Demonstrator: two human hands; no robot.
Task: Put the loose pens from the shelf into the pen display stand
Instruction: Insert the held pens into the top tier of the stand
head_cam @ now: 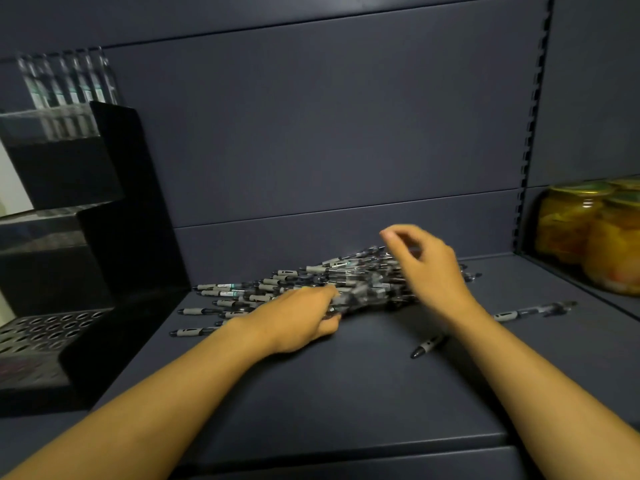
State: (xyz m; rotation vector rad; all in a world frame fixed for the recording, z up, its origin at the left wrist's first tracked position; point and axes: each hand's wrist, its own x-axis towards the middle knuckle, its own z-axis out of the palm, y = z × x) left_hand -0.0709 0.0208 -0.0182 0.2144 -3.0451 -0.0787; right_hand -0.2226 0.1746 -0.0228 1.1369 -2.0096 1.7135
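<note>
Head view: left hand [300, 317] gripping pens from the pile [311, 282], right hand [427, 268] loosely curled above, holding nothing.

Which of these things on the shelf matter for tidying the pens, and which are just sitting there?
Part of the job: pile of loose pens, stray pens, tiered pen display stand, left hand gripping a bunch, right hand above the pile.

Just there: jars of preserves.
</note>
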